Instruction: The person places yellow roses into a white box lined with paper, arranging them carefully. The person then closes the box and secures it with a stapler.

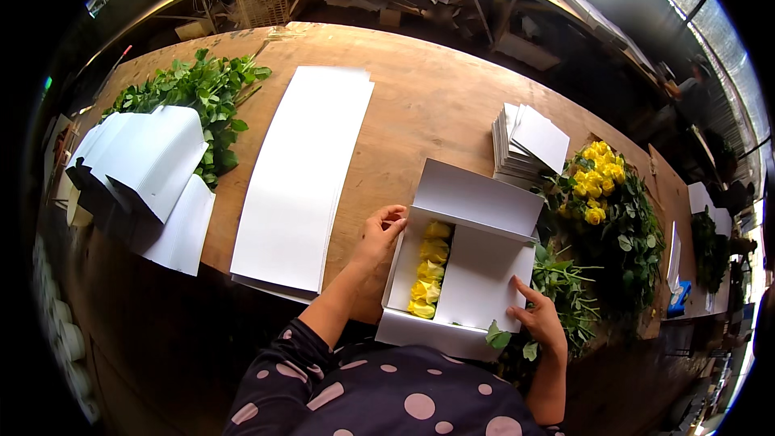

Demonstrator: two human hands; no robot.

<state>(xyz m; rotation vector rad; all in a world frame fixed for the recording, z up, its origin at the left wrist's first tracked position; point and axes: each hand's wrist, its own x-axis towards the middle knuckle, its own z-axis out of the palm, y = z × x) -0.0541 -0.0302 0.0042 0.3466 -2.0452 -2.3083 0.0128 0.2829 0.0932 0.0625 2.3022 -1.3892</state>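
In front of me is a white cardboard box (436, 348) with its end flaps up. A row of yellow roses (430, 266) lies along its left inside, the blooms lined up. Beside them a flat white cardboard panel (478, 272) covers the flowers' stems or the box floor; I cannot tell which. My left hand (381, 230) pinches the upper left edge of the box. On the opposite side, my right hand (539, 315) holds the right edge, thumb and forefinger spread over it. Green leaves (498, 336) stick out near the lower right corner.
Long white sheets (303, 181) lie stacked on the wooden table (418, 103). Further left, folded white cardboard (151, 157) leans by leafy stems (206, 91). A stack of white cards (533, 133) and yellow rose bunches (599, 175) stand right, near cut stems (563, 284).
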